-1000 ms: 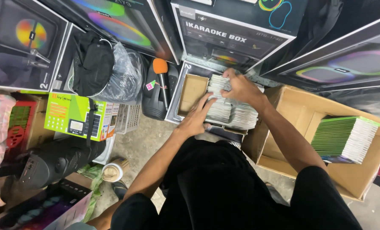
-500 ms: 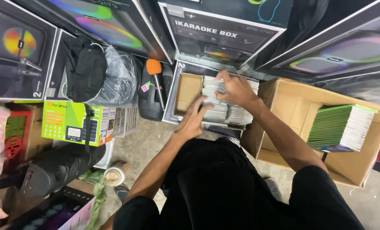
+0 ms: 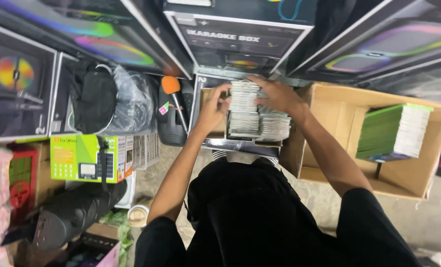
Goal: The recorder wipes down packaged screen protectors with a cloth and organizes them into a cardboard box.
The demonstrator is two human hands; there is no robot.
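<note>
A small open cardboard box sits on the floor in front of me, packed with rows of thin white-edged packs. My left hand grips the left side of one upright stack of packs. My right hand clasps the same stack from its right and far side. Beside it, a second row of packs lies in the box under my right wrist. Both arms reach forward over my black-clad knees.
A large open cardboard box at right holds a green-and-white stack of flat packs. Big black printed cartons wall the far side. At left are an orange-headed microphone, a black bag, a green carton, a paper cup.
My left hand has moved from the near edge of the packs up to the stack's left side. The right hand stays on the stack. The view has tilted, shifting everything upward.
</note>
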